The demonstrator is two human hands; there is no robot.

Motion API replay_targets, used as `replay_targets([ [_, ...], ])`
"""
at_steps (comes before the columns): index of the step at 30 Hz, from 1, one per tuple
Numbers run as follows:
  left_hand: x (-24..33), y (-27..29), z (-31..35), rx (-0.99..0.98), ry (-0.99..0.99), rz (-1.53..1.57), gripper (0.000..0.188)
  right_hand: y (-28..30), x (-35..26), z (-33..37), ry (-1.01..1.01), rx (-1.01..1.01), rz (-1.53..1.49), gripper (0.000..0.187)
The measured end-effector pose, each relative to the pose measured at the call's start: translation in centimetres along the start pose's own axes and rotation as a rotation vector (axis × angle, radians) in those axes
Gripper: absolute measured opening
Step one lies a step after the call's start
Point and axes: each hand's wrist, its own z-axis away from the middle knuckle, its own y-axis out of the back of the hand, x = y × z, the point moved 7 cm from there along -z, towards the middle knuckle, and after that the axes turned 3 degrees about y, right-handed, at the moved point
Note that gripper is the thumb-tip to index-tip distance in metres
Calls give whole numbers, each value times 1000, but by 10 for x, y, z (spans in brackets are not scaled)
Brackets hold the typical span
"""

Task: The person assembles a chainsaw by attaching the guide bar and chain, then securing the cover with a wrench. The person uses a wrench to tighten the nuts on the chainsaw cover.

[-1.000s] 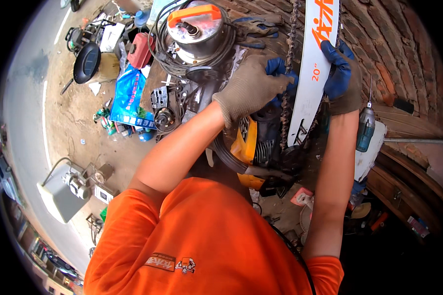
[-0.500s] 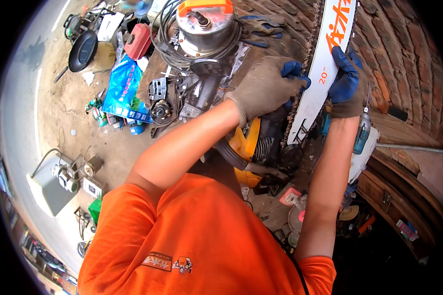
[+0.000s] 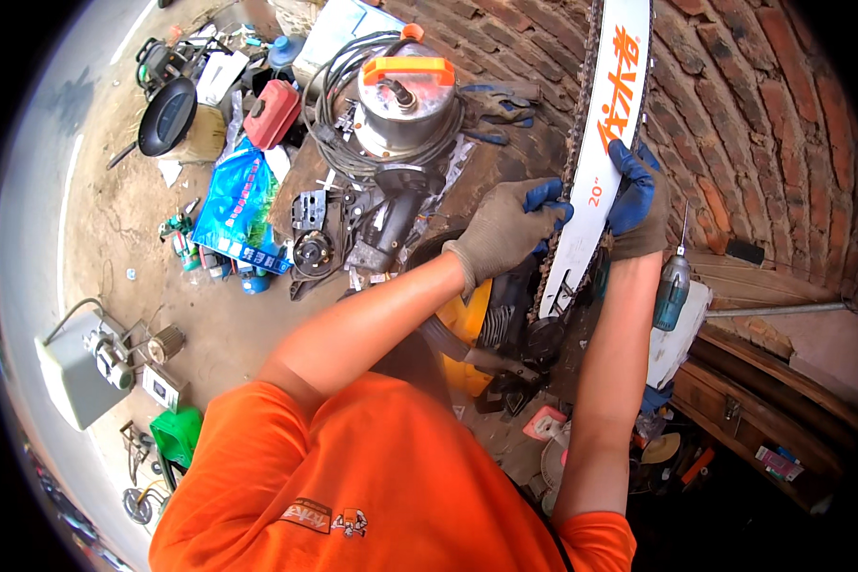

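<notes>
A long white chainsaw guide bar [image 3: 596,153] with orange markings rises from a yellow and black chainsaw body [image 3: 467,329]. The saw chain [image 3: 568,157] runs along the bar's edge. Both hands wear grey-brown work gloves with blue coated fingers. My left hand [image 3: 513,229] is closed, its fingertips pinching the chain at the bar's left edge. On the opposite edge my right hand [image 3: 639,205] is closed round the bar, with the thumb on its white face. The bar's tip lies beyond the upper picture edge, and my left forearm covers part of the saw body.
A metal pot-like machine [image 3: 405,110] with an orange handle stands in coiled cable beyond my left hand. Dismantled machine parts [image 3: 319,234] lie left of it. A screwdriver [image 3: 672,286] is right of my right wrist. A brick wall [image 3: 734,124] rises on the right.
The bar and both hands sit slightly lower and further left in the picture, as the view has shifted. Both hands keep their hold on chain and bar.
</notes>
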Motion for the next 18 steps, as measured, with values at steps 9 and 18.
replay_targets([
  [9,43,19,-37,151,-77,-319,51,-2,8,1,-101,-71,-92,33],
  [18,63,-17,-75,93,-195,-135,81,-9,2,3,-99,-116,-103,36],
])
